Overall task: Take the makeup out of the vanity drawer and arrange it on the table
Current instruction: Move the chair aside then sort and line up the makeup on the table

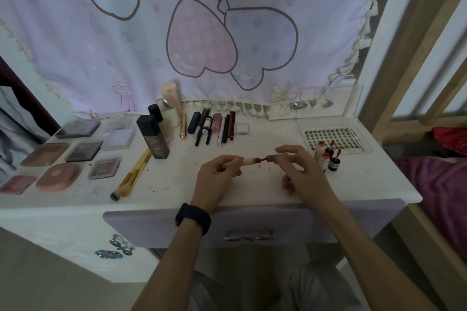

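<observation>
Left hand (217,176), black band (193,218) on its wrist, pinching the pale pink tube end of a small lip product (255,160); right hand (300,171) pinching the darker mauve cap end (275,158) with thumb and forefinger, remaining fingers loosely curled. Held level just above the white vanity tabletop (252,184), between both hands, reddish middle section showing.

Just right of the right hand, a cluster of small red-and-black lip tint bottles (327,156), standing upright. Behind those, a clear flat tray of false lash clusters (333,139).

Behind the hands, a row of pencils, liners and slim tubes (214,126) lying side by side. Left of that row, a tall dark rectangular foundation bottle (153,137) upright, with a cream bottle and a peach tube behind it. Beside it, yellow-handled makeup brushes (131,177) lying diagonally.

Far left, pink, brown and lilac compacts and palettes (75,151) laid out in rows.

Below the tabletop edge, lilac drawer front (252,222) with metal handle, under the forearms.
</observation>
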Demonstrator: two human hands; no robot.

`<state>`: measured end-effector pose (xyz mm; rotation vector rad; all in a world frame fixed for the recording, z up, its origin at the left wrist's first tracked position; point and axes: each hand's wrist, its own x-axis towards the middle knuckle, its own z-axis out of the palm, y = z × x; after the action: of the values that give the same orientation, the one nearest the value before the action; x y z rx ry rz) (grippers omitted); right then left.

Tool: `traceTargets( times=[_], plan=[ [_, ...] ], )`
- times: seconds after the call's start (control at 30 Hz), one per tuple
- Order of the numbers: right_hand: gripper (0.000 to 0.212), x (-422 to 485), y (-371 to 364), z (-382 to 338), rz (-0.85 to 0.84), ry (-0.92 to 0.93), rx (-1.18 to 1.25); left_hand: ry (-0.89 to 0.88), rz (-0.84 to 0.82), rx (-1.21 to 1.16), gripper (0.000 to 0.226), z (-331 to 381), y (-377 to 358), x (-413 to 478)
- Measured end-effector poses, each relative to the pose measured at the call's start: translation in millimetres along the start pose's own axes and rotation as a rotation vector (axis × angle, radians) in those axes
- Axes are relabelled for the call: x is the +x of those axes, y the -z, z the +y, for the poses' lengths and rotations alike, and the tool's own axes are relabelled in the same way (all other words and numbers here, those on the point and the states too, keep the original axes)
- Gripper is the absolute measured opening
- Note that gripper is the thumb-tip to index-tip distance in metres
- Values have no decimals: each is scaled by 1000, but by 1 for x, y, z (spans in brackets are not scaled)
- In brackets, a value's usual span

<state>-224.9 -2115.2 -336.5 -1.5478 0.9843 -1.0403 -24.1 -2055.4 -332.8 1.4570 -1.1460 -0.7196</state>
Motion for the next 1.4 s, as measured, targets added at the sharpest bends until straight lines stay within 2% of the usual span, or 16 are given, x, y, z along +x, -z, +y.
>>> traceTargets(
  times=[0.13, 0.4, 0.73, 1.07, 1.4],
  plan=[
    [19, -1, -2, -1, 2, -17, -53, 7, -6, 18, 11, -1, -1, 0],
    [9, -3, -3, 1, 29, 15, -36, 26, -3, 49, 20, -2, 0, 1],
    [21, -13, -10, 1, 81, 98, -42, 53, -18, 16, 30, -1, 3, 4],
    [30, -26, 0, -9, 130, 291, -366, 86, -82, -46, 34, 4, 10, 4],
    [24, -27, 10, -16, 144, 450, -486, 106, -67, -101, 35, 4, 13, 2]
  ],
)
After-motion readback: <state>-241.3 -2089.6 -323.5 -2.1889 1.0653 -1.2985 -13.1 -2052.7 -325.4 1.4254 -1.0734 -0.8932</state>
